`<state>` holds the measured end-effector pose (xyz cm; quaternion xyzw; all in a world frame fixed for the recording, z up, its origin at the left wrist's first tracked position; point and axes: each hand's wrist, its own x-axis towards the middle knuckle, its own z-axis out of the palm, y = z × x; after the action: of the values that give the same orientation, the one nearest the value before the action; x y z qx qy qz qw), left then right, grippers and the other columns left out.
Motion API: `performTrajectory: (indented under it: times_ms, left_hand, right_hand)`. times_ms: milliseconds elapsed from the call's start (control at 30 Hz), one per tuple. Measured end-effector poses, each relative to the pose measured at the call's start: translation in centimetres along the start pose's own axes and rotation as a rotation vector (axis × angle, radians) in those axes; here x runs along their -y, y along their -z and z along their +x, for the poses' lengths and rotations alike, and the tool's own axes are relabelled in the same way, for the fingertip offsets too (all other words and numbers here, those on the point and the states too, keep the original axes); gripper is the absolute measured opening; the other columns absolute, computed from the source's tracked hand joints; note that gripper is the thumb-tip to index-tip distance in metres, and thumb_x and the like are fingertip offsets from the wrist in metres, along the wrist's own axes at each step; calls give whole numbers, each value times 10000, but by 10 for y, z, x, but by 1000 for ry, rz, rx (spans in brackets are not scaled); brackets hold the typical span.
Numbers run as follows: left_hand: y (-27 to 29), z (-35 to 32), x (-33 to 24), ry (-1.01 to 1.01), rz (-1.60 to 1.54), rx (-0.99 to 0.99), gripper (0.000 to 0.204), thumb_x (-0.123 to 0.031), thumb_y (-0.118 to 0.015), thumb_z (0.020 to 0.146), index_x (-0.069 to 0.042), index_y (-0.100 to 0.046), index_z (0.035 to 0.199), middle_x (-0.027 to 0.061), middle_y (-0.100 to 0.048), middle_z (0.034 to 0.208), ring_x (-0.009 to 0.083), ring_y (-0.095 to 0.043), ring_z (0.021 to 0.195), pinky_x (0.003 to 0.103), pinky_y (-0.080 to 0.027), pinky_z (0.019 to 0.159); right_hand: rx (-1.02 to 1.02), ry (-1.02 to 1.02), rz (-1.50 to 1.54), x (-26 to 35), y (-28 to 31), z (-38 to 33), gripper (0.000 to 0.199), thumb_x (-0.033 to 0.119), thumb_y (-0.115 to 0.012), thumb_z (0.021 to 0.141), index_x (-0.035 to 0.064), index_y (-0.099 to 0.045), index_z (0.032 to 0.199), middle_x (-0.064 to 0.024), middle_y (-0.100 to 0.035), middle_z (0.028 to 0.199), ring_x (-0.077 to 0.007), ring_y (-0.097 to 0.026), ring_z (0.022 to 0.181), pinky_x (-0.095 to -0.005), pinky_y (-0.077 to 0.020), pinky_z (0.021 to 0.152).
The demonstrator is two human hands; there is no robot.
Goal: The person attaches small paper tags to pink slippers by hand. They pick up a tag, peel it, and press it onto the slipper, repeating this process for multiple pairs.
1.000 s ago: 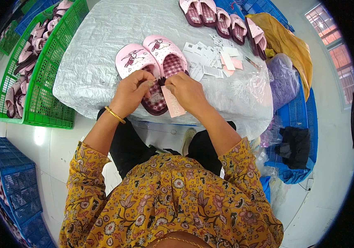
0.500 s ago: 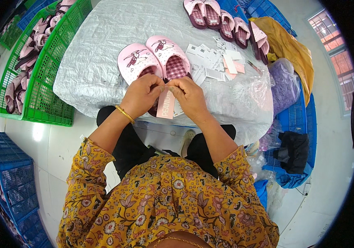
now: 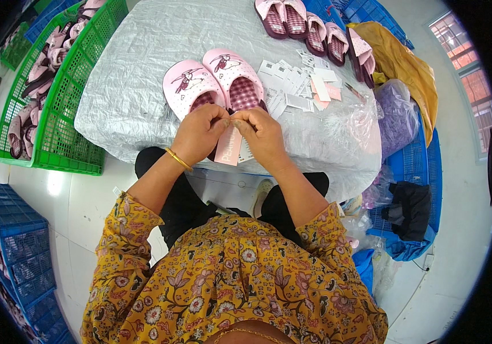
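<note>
My left hand (image 3: pixel 201 131) and my right hand (image 3: pixel 261 133) meet, thumbs and fingertips pinched together, over the near end of a pair of pink slippers (image 3: pixel 193 81). From between the fingertips hangs a pink hang tag (image 3: pixel 228 150) with pale lettering; a white label (image 3: pixel 244 152) shows in part behind it. Any string at the pinch is too fine to make out. The slippers lie side by side, toes away from me, with dark-printed pink uppers and checked insoles. My hands cover their heels.
Loose white labels (image 3: pixel 283 77) and pink tags lie right of the slippers on the plastic-covered table (image 3: pixel 137 69). More slippers (image 3: pixel 283 17) line its far right edge, near a small cutting tool (image 3: pixel 354 92). A green crate (image 3: pixel 71 109) of slippers stands left; blue crates (image 3: pixel 19 241) flank me.
The pink tag has swung slightly left and tilted beneath my fingers. Both hands stay pinched together in nearly the same place; the slippers have not moved.
</note>
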<state>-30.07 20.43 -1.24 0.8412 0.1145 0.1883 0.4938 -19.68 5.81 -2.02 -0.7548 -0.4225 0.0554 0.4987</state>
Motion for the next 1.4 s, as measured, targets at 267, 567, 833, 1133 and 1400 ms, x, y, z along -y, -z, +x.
performTrajectory:
  times_ms: [267, 567, 833, 1133, 1400]
  left_hand:
    - [-5, 0, 4, 0, -18, -18, 110, -106, -626, 873, -1, -627, 906, 145, -636, 824, 308, -619, 781, 379, -483, 711]
    - [-5, 1, 6, -25, -3, 17, 102, -101, -618, 880, -6, -629, 916, 134, -639, 842, 298, -630, 770, 371, -491, 702]
    - [-2, 1, 11, 173, -276, 79, 109, -83, -621, 884, 0, -630, 955, 100, -626, 760, 182, -597, 669, 317, -488, 645]
    - [-8, -1, 21, 82, -149, 9, 108, -115, -610, 886, -8, -622, 878, 115, -605, 746, 237, -603, 680, 345, -476, 640]
    - [6, -8, -5, -301, 65, -266, 159, -47, -636, 858, 0, -638, 1010, 162, -635, 951, 328, -613, 880, 370, -493, 757]
  right_hand:
    - [-11, -37, 138, -5, -2, -2, 104, 72, -709, 852, 31, -679, 942, -59, -662, 826, -131, -608, 704, -272, -486, 634]
    - [122, -203, 318, -9, 3, 4, 92, 68, -688, 889, -7, -663, 937, -5, -654, 800, -44, -548, 690, -213, -464, 622]
    - [169, -271, 501, -11, 5, 9, 106, 76, -681, 899, -7, -667, 963, -11, -652, 827, -54, -562, 700, -220, -485, 642]
    - [195, -240, 328, -17, 2, 5, 156, 135, -710, 876, 2, -667, 944, -25, -660, 783, -64, -577, 686, -246, -486, 627]
    - [154, -156, 167, 2, 15, 38, 244, 199, -776, 811, 23, -610, 839, -66, -629, 756, -129, -582, 651, -294, -474, 600]
